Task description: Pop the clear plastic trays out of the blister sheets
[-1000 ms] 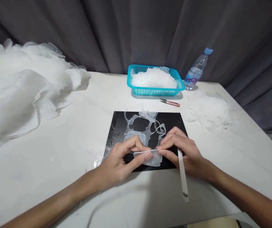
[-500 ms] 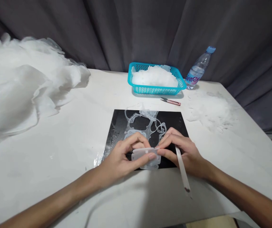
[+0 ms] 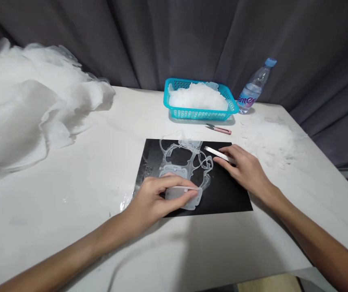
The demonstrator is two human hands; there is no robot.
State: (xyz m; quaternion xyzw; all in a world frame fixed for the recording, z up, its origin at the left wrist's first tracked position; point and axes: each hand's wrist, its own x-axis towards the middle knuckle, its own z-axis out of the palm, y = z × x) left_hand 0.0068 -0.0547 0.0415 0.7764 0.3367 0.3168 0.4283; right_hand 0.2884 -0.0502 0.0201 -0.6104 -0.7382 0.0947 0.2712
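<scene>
Tilting over the black sheet, a thin translucent piece sits pinched between the thumb and fingers of the left hand. Near it, the right hand grips a slim white tool between thumb and fingers, above the sheet's right side. Loopy clear plastic offcuts lie on the sheet. Past them I see pink-handled snips, then a turquoise basket of white pieces, a water bottle just beside it. White heaps spread at far left.
</scene>
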